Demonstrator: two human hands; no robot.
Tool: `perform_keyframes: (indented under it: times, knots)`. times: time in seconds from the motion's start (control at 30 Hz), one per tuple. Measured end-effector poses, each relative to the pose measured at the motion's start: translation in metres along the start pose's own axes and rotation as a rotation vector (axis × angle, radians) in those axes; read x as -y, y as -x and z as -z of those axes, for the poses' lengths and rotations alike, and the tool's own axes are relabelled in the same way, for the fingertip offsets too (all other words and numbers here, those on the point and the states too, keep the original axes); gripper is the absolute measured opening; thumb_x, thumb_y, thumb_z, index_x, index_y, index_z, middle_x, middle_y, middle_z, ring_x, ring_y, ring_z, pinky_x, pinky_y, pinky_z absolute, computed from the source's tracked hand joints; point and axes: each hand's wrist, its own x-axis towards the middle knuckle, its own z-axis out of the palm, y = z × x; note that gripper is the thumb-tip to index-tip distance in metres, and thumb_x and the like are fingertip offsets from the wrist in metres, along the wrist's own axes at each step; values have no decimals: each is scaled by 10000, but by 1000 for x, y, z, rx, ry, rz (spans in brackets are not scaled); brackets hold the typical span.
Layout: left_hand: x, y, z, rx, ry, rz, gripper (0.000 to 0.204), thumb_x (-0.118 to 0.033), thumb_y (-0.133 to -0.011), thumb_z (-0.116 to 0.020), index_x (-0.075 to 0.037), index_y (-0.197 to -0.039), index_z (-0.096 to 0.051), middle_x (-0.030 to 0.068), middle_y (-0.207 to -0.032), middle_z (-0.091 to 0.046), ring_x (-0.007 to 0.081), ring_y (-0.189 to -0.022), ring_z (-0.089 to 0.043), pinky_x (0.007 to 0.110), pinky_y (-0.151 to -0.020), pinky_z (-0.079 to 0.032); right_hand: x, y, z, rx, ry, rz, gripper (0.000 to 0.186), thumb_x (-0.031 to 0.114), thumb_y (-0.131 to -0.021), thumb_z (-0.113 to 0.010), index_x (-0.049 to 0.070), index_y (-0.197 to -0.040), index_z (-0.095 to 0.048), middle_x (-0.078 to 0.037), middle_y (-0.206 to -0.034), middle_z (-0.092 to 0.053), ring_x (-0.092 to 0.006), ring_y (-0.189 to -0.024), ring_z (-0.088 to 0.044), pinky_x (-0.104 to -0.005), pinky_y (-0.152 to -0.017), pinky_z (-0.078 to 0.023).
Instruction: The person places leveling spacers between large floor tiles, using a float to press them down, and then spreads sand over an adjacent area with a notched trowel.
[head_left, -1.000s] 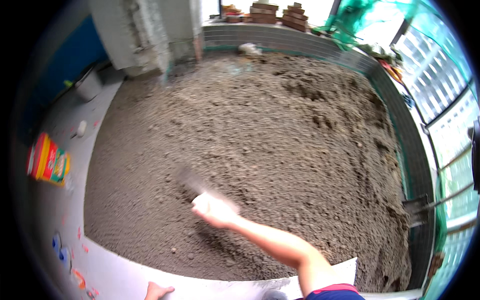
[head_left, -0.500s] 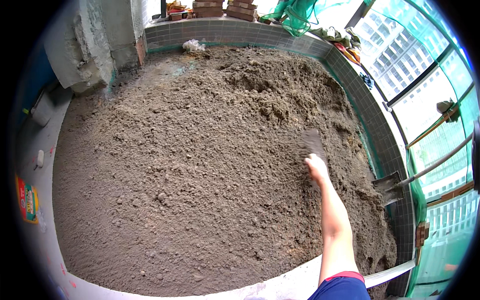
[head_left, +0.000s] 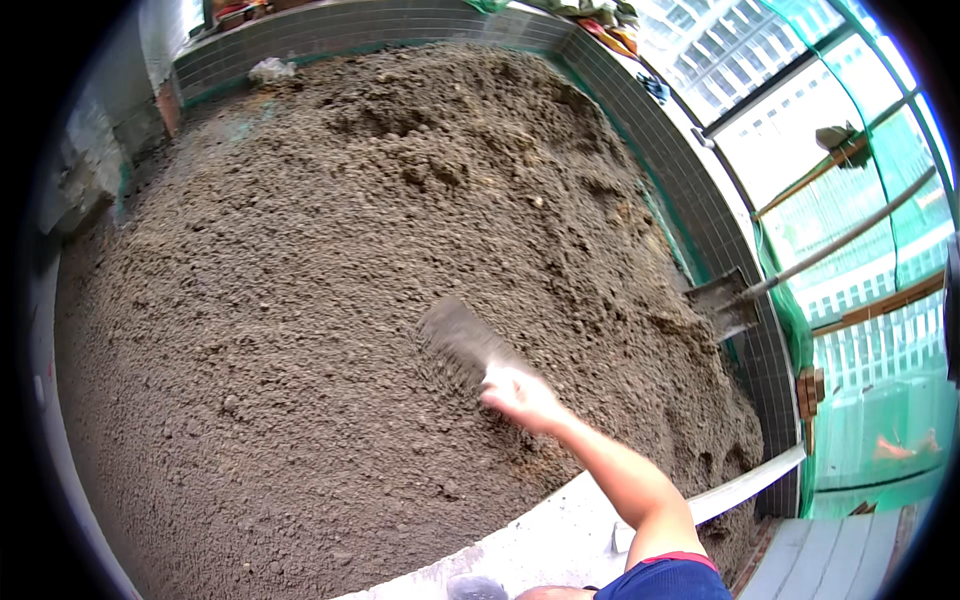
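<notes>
My right hand is closed round the handle of a plastering trowel. Its flat, grey rectangular blade reaches up and left from my fist and lies on or just above the damp, crumbly sand-coloured mortar; motion blurs both a little. Fingers hide the handle. A sliver of skin shows at the bottom edge beside my blue sleeve, too little to tell what part it is. My left hand does not show.
A shovel leans at the right against the grey-tiled low wall. A pale ledge runs along the near side. Crumpled plastic sits at the far left, green netting hangs at the right.
My right hand has swept the trowel left and nearer across the mortar, its blade now slanting left. The whole view has shifted, bringing more of the near ledge into sight.
</notes>
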Motion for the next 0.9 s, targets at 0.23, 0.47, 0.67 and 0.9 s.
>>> perform_keyframes:
  times: [0.23, 0.47, 0.67, 0.9]
  knots:
    - [8, -17, -5, 43, 70, 77, 689, -575, -717, -760, 106, -802, -697, 190, -737, -685, 251, -666, -637, 407, -625, -517, -126, 3, 126, -649, -4, -352, 415, 419, -868, -682, 36, -1024, -642, -90, -908, -693, -194, -822, -627, -375, -787, -503]
    - [35, -27, -4, 62, 27, 44, 683, -610, -734, -729, 72, -717, -694, 159, -659, -672, 256, -606, -639, 404, -576, -519, -67, 87, 52, -269, -477, -381, 328, 358, -837, -732, 97, -1018, -652, 39, -682, -543, -59, -530, -481, -240, -450, -376]
    - [22, -26, -12, 29, 61, 12, 715, -658, -749, -692, 51, -655, -680, 152, -626, -665, 280, -567, -638, 404, -579, -530, -131, 136, 86, -388, -347, -523, 445, 386, -810, -761, 69, -1105, -658, -17, -793, -651, -115, -593, -563, -291, -534, -474]
    - [34, -46, -17, -78, -88, -61, 761, -691, -731, -687, 66, -662, -676, 167, -623, -659, 281, -576, -640, 416, -631, -540, -177, 148, 114, -861, -216, -555, 417, 432, -849, -669, 35, -970, -627, -95, -718, -640, -205, -589, -624, -360, -555, -507]
